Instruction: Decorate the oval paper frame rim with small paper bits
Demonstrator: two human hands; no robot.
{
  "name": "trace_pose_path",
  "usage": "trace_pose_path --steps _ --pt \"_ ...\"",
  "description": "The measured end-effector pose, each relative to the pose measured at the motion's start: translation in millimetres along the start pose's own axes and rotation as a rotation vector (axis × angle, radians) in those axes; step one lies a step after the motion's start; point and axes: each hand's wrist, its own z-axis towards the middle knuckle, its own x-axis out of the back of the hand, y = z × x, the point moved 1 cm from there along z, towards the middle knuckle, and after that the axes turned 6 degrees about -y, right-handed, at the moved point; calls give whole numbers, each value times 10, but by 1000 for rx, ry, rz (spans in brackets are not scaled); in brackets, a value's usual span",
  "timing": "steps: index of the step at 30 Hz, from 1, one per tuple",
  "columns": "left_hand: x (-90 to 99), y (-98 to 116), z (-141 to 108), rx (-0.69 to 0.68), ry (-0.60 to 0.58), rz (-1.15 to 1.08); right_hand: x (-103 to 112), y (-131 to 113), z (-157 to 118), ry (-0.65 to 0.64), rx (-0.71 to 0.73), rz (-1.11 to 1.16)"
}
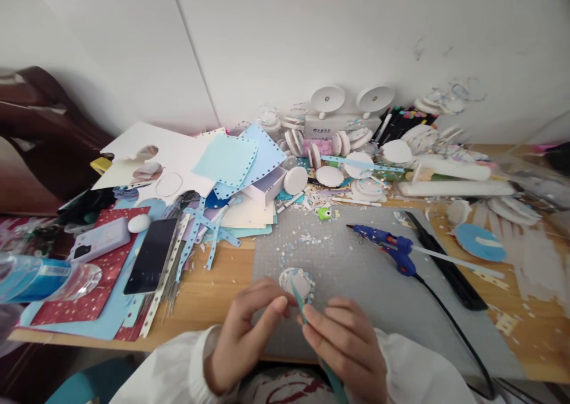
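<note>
Near the table's front edge, my right hand (pixel 345 344) is closed around slim teal tweezers (pixel 301 300), their pointed end angled up and left. My left hand (pixel 252 327) is just beside them, thumb and forefinger pinched together; whatever is between those fingertips is too small or hidden to make out. A round white disc (pixel 295 283) with small blue and white bits around its rim lies on the grey cutting mat (pixel 329 226), just beyond both hands. The tweezers' tip overlaps this disc in view; whether it touches cannot be told.
A blue glue gun (pixel 392 245) lies on the mat beside a black bar (pixel 449 267). Punched paper sheets (pixel 227 161), a phone (pixel 154 255) and a water bottle (pixel 53 278) are on the left. Many white discs (pixel 329 177) crowd the back; paper scraps (pixel 312 238) litter the mat.
</note>
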Motion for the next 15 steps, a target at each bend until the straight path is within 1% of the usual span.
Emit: trace_pose_path --steps 2,4,7,8,9,10,11,12,13,15 --pt "-93 -21 39 61 22 -71 -36 -46 24 -77 10 -33" --pt "-142 -57 58 111 65 -101 -73 -36 38 -81 59 -58" --pt "-146 -107 53 141 123 -98 -101 65 1 -90 148 -43" --pt "-133 -123 45 146 142 -91 -93 108 -35 -111 156 -40" --pt "-114 -139 34 148 163 -87 -74 151 -86 -128 134 -49" --pt "-91 -157 20 149 182 -87 -44 194 -150 -135 82 -69" --pt "-65 -177 3 150 198 -90 -2 238 -228 -112 -2 -99" --pt "-39 -200 -17 147 211 -97 51 289 -318 -40 -142 -136" --pt "-14 -225 -38 143 216 -107 110 346 -419 47 -302 -156" --pt "27 -281 -79 143 203 -127 235 480 -638 304 -635 -153"
